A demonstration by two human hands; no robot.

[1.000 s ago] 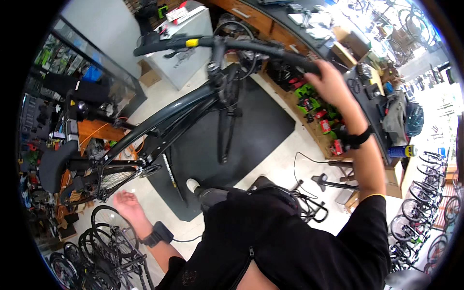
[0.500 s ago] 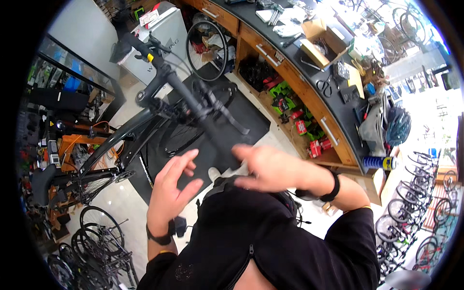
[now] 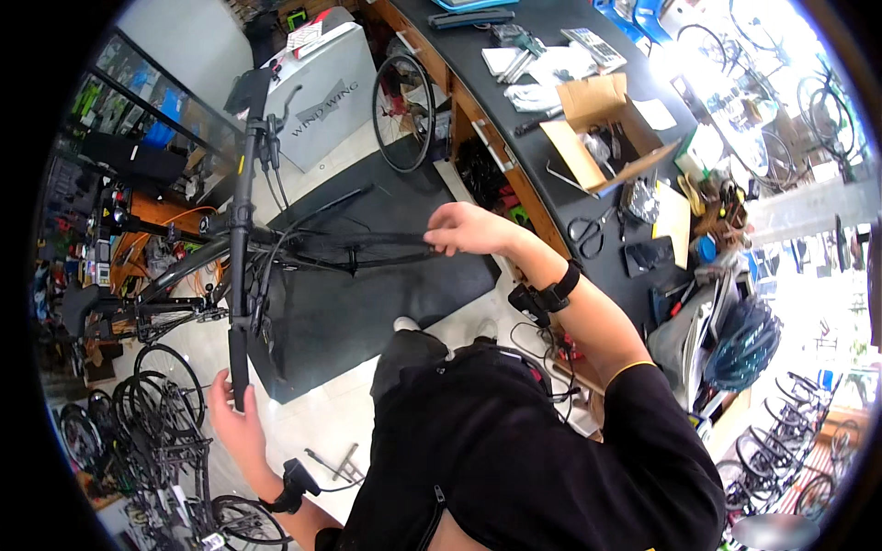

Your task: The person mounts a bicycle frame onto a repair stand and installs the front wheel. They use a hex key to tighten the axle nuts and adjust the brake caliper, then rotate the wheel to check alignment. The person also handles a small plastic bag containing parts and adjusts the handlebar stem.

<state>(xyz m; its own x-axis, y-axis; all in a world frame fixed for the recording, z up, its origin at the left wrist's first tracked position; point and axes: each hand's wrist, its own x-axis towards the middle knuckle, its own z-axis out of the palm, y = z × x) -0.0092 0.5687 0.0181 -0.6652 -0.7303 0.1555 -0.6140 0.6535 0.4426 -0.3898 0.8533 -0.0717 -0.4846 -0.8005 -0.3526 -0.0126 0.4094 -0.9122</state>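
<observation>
A black bicycle stands at the left, its straight handlebar (image 3: 242,202) running from far to near. My left hand (image 3: 241,436) is at the near end of the bar. Its thumb and fingers are apart on either side of the black handlebar grip (image 3: 239,356), not closed round it. The front wheel (image 3: 381,241) points right, seen almost edge-on from above. At the wheel's right end my right hand (image 3: 467,230) has its fingers bent closed on the tyre; the fingertips' far side is hidden.
A dark workbench (image 3: 542,170) curves along the right, bearing an open cardboard box (image 3: 588,115), scissors (image 3: 591,231) and a helmet (image 3: 742,344). A loose wheel (image 3: 404,115) leans near a grey box (image 3: 326,96). A black mat (image 3: 367,312) lies underneath; several bicycles crowd the lower left.
The handlebar has swung left, away from my body, and the front wheel now points right. My left hand has moved down-left to the grip; my right hand has reached forward to the tyre.
</observation>
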